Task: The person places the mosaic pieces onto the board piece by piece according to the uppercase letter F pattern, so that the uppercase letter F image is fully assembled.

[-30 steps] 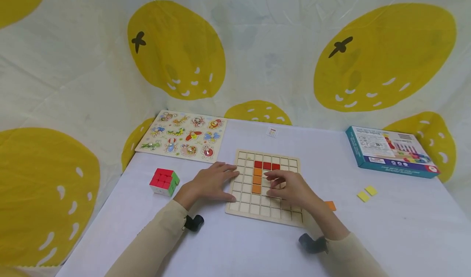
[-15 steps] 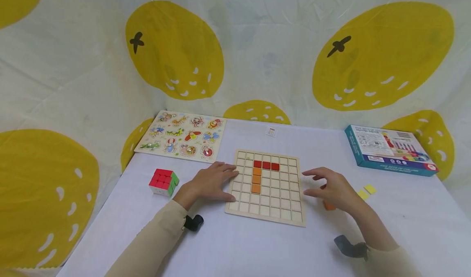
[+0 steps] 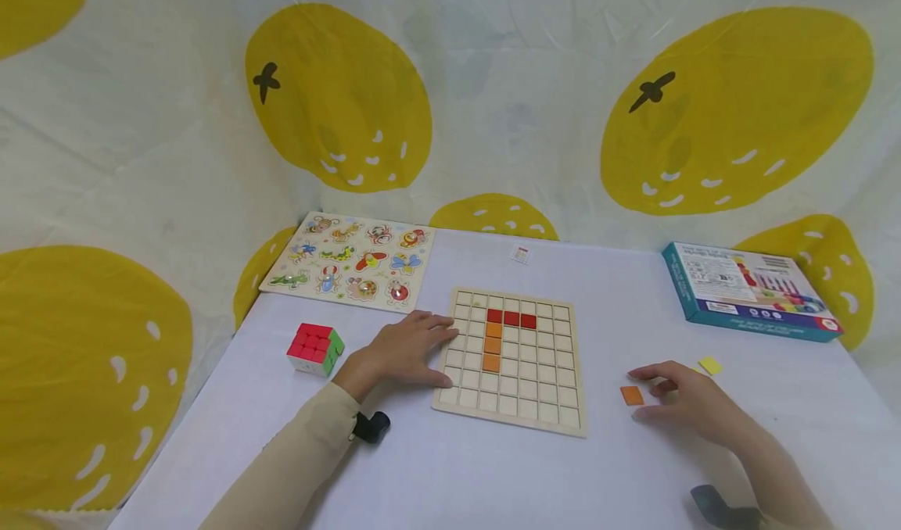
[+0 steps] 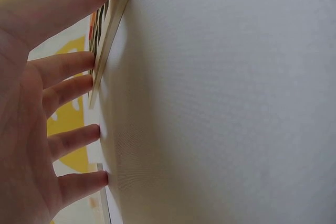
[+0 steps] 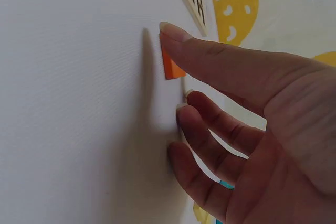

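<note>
A wooden grid board (image 3: pixel 547 374) lies on the white cloth. Three red tiles (image 3: pixel 511 318) form a row in it, and three orange tiles (image 3: pixel 492 345) run down below the left red one. My left hand (image 3: pixel 408 348) rests at the board's left edge, thumb and fingertips on the rim, fingers spread. To the right of the board, my right hand (image 3: pixel 697 405) hovers low over the cloth, thumb and fingers apart with nothing seen between them. A loose orange tile (image 3: pixel 632 395) lies just off its fingertips; in the right wrist view this orange tile (image 5: pixel 172 67) shows beyond the thumb.
One yellow tile (image 3: pixel 710 366) lies behind the right hand. Farther back are a teal box (image 3: pixel 753 291) on the right, a small printed card (image 3: pixel 519 255) and an insect puzzle board (image 3: pixel 348 260). A puzzle cube (image 3: pixel 314 349) stands left of the left hand.
My right hand has moved from over the board to the right, past the loose orange tile. It now covers the second yellow tile's spot. The left hand has stayed put.
</note>
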{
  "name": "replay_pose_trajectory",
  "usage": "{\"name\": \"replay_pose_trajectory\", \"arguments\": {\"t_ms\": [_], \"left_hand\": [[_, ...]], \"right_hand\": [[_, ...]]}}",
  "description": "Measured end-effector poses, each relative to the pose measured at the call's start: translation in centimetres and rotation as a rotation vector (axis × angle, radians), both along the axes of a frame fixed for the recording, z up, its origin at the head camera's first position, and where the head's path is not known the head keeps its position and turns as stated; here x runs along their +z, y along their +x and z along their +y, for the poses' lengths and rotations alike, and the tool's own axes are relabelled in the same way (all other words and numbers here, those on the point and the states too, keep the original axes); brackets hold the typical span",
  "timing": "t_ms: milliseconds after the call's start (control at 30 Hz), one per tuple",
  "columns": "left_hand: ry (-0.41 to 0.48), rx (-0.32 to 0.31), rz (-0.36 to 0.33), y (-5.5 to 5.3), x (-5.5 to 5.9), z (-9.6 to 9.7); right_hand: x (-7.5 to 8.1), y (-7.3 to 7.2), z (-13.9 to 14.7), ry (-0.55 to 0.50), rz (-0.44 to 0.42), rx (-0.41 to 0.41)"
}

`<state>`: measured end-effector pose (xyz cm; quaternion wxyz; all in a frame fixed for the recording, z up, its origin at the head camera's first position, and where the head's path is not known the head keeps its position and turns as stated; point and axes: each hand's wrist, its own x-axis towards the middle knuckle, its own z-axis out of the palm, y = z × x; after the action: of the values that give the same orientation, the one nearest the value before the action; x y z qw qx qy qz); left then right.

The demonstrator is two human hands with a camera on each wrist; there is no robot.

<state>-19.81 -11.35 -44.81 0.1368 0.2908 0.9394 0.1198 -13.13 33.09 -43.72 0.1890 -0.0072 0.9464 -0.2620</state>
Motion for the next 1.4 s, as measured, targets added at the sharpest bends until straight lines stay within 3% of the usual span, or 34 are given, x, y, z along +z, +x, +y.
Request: {"name": "replay_pose_trajectory", "arguments": {"t_ms": [600,933,1133,1400], "left_hand": [[-0.001,0.000,0.017,-0.2,-0.1,-0.1],[0.013,-0.007,0.013,-0.2,-0.5,-0.1],[-0.010,0.001,0.030,-0.3,-0.7,-0.2],[0.000,-0.003,0.017,-0.2,-0.6,-0.2]], "right_hand": [[-1.5,0.2,-0.1,0.022,0.076,-0.053],[-1.9,0.3,0.2,-0.009,0.017,-0.083],[-1.4,0.4,0.0,-0.078,0.026,-0.072],[-0.4,0.6,-1.9,-0.137,0.129,-0.045]]}}
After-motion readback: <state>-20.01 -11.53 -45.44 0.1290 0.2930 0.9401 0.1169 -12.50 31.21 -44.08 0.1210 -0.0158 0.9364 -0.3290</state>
